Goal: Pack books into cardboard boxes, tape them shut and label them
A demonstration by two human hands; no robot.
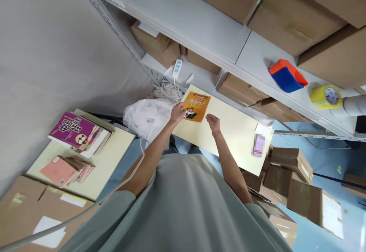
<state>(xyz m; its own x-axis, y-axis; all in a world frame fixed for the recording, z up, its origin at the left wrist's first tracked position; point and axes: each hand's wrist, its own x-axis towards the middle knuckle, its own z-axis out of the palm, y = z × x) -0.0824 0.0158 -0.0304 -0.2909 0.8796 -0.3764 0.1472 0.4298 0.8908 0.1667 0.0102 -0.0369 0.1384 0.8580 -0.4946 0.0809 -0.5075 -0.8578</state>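
Note:
An orange book (196, 107) with two cartoon figures on its cover is over the cream table (228, 130) in front of me. My left hand (177, 113) grips its left edge, thumb toward the cover. Just off the book's right edge is my right hand (213, 123), its fingers curled closed. Whatever may be inside those fingers is hidden. At the table's right end lies a pinkish, pixelated flat object (258, 145), with a white sheet (263, 129) beside it.
At left, a second table (111, 156) bears a purple book (74, 129) and pink booklets (61, 171). A cable (134, 168) crosses by my left arm. Ahead, a grey shelf (171, 8) holds cartons, a tape roll (326, 96) and a power strip (177, 69). Cartons (304, 198) stand at right.

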